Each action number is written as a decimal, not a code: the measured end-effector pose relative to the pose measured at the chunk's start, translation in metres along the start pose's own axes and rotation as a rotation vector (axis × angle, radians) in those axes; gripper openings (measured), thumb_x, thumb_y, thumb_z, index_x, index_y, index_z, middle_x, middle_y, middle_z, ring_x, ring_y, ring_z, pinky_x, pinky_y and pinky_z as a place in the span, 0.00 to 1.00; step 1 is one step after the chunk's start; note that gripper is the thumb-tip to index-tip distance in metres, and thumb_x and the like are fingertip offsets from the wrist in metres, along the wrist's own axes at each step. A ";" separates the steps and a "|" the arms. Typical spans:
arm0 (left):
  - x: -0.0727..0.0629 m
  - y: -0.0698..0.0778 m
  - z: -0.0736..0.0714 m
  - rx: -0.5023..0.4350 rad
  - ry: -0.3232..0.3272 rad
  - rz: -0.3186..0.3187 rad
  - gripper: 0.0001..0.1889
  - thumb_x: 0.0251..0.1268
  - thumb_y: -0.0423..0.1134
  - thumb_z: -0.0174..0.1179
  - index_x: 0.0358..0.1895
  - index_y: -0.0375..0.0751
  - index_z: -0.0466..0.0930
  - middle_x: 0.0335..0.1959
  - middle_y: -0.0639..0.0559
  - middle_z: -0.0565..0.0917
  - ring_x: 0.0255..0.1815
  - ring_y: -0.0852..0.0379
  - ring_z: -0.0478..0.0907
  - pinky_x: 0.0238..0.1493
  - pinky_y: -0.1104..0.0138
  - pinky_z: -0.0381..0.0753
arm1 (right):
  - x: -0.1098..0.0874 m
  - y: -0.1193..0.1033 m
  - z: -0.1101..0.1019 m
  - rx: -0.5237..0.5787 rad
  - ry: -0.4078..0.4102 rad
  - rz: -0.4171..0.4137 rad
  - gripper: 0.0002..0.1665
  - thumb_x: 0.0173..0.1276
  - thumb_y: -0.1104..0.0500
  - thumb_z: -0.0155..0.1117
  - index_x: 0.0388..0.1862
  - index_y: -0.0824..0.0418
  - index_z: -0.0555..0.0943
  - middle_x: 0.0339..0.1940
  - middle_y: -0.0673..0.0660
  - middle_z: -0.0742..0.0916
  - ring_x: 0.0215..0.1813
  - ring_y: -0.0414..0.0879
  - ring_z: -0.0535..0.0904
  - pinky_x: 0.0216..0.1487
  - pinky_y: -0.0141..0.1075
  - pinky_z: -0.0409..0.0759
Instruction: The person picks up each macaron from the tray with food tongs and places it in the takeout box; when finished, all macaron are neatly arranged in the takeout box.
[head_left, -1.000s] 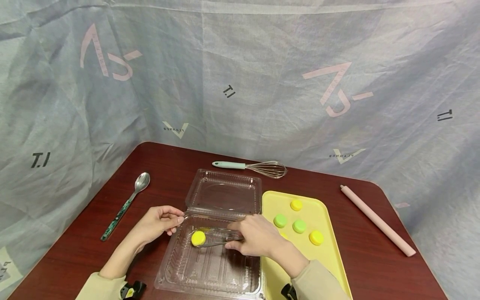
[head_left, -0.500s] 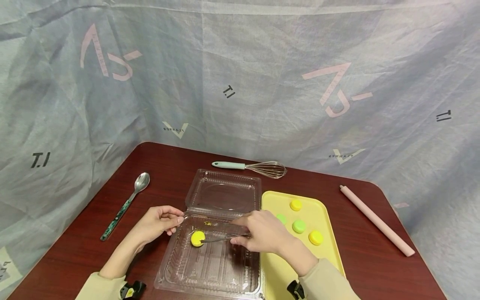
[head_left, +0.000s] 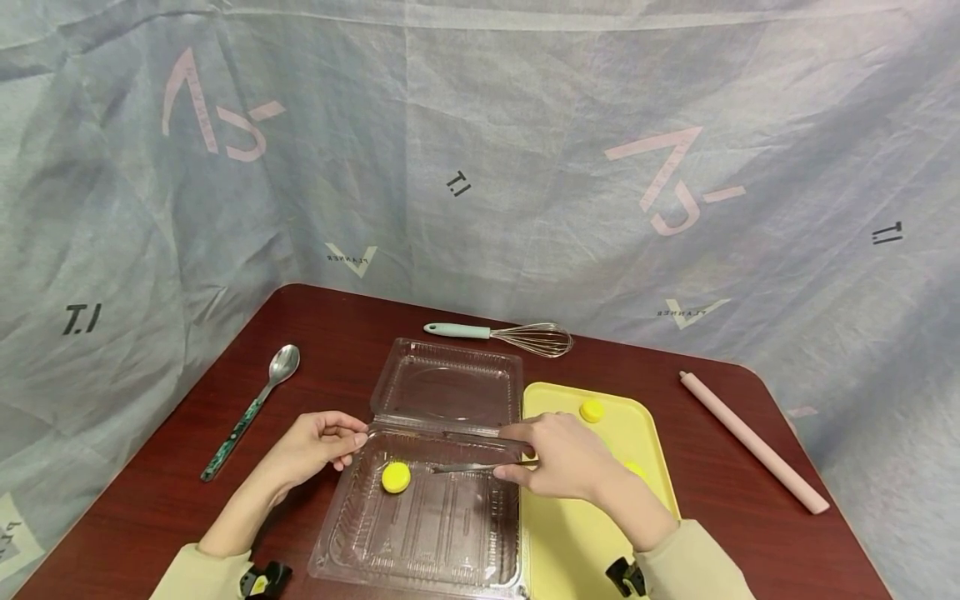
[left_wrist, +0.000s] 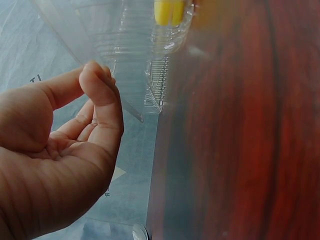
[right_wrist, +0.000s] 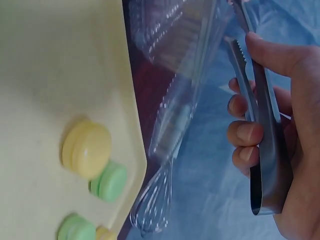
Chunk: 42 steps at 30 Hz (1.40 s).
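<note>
At the hinge-side left corner of the clear plastic container (head_left: 427, 542), my left hand (head_left: 311, 450) pinches the rim between thumb and index finger. One yellow macaron (head_left: 396, 477) lies inside, near the upper left of the base. My right hand (head_left: 566, 458) grips metal tongs (right_wrist: 270, 145) above the container's right side. The toothed tips are spread, with nothing between them, and point left toward the macaron, apart from it. On the yellow tray (head_left: 558, 542) are green macarons (right_wrist: 112, 181) and yellow macarons (head_left: 592, 410), partly hidden by my right hand in the head view.
The container's lid (head_left: 447, 387) lies folded back behind its base. A whisk (head_left: 495, 334) is at the table's far side. The spoon (head_left: 251, 412) with a green patterned handle lies at left, a pink rolling pin (head_left: 753, 440) at right. A grey cloth (head_left: 480, 167) hangs behind.
The tongs have let go of the yellow macaron, which stays in the container. My right hand has moved right with the tongs, toward the tray. My left hand has not moved.
</note>
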<state>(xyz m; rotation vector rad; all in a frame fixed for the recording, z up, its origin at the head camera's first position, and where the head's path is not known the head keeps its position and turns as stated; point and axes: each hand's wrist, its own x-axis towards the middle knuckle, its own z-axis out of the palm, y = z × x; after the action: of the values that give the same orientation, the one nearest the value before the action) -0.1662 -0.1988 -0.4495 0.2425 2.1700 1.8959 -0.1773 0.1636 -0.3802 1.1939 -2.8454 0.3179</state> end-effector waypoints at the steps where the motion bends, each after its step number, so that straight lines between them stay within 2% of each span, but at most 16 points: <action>1: 0.000 0.000 0.000 -0.001 0.000 0.000 0.16 0.68 0.30 0.62 0.51 0.17 0.75 0.30 0.47 0.81 0.25 0.61 0.77 0.29 0.71 0.80 | -0.002 0.002 -0.002 -0.001 0.000 0.000 0.27 0.64 0.40 0.70 0.52 0.57 0.87 0.43 0.48 0.90 0.30 0.34 0.80 0.39 0.40 0.83; 2: 0.000 0.000 0.000 -0.002 -0.001 0.000 0.16 0.68 0.30 0.62 0.51 0.17 0.75 0.30 0.47 0.81 0.25 0.61 0.77 0.29 0.71 0.80 | -0.004 0.004 -0.004 0.002 0.000 0.001 0.27 0.64 0.39 0.69 0.52 0.57 0.87 0.43 0.48 0.90 0.29 0.33 0.79 0.38 0.39 0.83; 5: 0.001 -0.001 0.000 0.009 -0.009 0.013 0.16 0.69 0.30 0.62 0.51 0.17 0.75 0.30 0.47 0.81 0.26 0.61 0.77 0.29 0.71 0.80 | -0.010 0.011 -0.009 0.004 0.004 0.009 0.26 0.64 0.39 0.70 0.51 0.55 0.87 0.33 0.42 0.88 0.25 0.30 0.74 0.31 0.35 0.79; 8: 0.002 -0.001 0.000 0.016 -0.012 0.020 0.16 0.69 0.30 0.61 0.51 0.17 0.75 0.31 0.48 0.81 0.26 0.61 0.77 0.29 0.71 0.81 | -0.015 0.018 -0.015 -0.008 0.032 0.012 0.21 0.62 0.39 0.71 0.47 0.51 0.87 0.22 0.36 0.78 0.22 0.29 0.68 0.26 0.31 0.72; 10: 0.002 -0.001 0.000 0.018 -0.014 0.019 0.16 0.69 0.30 0.61 0.51 0.17 0.75 0.31 0.48 0.81 0.26 0.60 0.77 0.29 0.70 0.81 | -0.020 0.023 -0.019 -0.014 0.050 0.017 0.19 0.61 0.39 0.73 0.44 0.49 0.87 0.19 0.35 0.72 0.21 0.30 0.65 0.24 0.30 0.67; 13: 0.002 -0.002 -0.001 0.013 -0.009 0.009 0.16 0.69 0.30 0.62 0.51 0.17 0.75 0.31 0.48 0.81 0.26 0.60 0.77 0.29 0.70 0.81 | -0.027 0.029 -0.026 -0.024 0.071 0.034 0.18 0.61 0.40 0.73 0.42 0.48 0.86 0.18 0.35 0.71 0.21 0.30 0.64 0.23 0.29 0.65; 22: 0.001 -0.001 -0.001 0.014 -0.008 0.006 0.16 0.69 0.30 0.62 0.51 0.17 0.75 0.31 0.47 0.81 0.26 0.60 0.77 0.30 0.70 0.81 | -0.054 0.051 -0.038 -0.054 0.112 0.116 0.22 0.60 0.38 0.74 0.45 0.50 0.87 0.21 0.34 0.75 0.23 0.30 0.68 0.26 0.30 0.69; 28: 0.001 -0.001 0.000 0.011 -0.011 0.003 0.16 0.69 0.30 0.61 0.51 0.17 0.75 0.31 0.47 0.81 0.26 0.60 0.77 0.30 0.70 0.81 | -0.075 0.065 -0.043 -0.048 0.122 0.190 0.24 0.59 0.37 0.74 0.45 0.52 0.87 0.18 0.34 0.72 0.19 0.29 0.62 0.22 0.29 0.65; 35: 0.001 0.000 0.000 0.016 -0.004 -0.001 0.16 0.69 0.31 0.62 0.51 0.17 0.75 0.30 0.47 0.81 0.26 0.60 0.77 0.30 0.70 0.81 | -0.099 0.078 -0.046 -0.052 0.120 0.276 0.23 0.59 0.33 0.71 0.42 0.46 0.85 0.16 0.36 0.69 0.18 0.30 0.59 0.21 0.28 0.63; 38: 0.001 0.000 0.000 0.010 -0.001 -0.007 0.16 0.68 0.31 0.62 0.51 0.17 0.76 0.30 0.47 0.81 0.26 0.60 0.77 0.30 0.70 0.81 | -0.109 0.084 -0.046 -0.065 0.122 0.303 0.25 0.59 0.32 0.70 0.43 0.47 0.85 0.15 0.36 0.68 0.18 0.30 0.59 0.21 0.28 0.62; 42: 0.000 0.000 -0.001 0.009 -0.004 -0.006 0.16 0.69 0.31 0.62 0.50 0.17 0.75 0.30 0.47 0.81 0.26 0.60 0.77 0.30 0.70 0.81 | -0.123 0.094 -0.043 -0.078 0.144 0.294 0.19 0.58 0.35 0.73 0.39 0.45 0.84 0.16 0.34 0.68 0.18 0.29 0.59 0.21 0.27 0.62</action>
<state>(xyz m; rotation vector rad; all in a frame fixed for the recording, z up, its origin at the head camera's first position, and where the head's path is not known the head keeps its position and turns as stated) -0.1669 -0.1995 -0.4495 0.2415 2.1749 1.8811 -0.1596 0.3228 -0.3689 0.7075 -2.8718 0.2860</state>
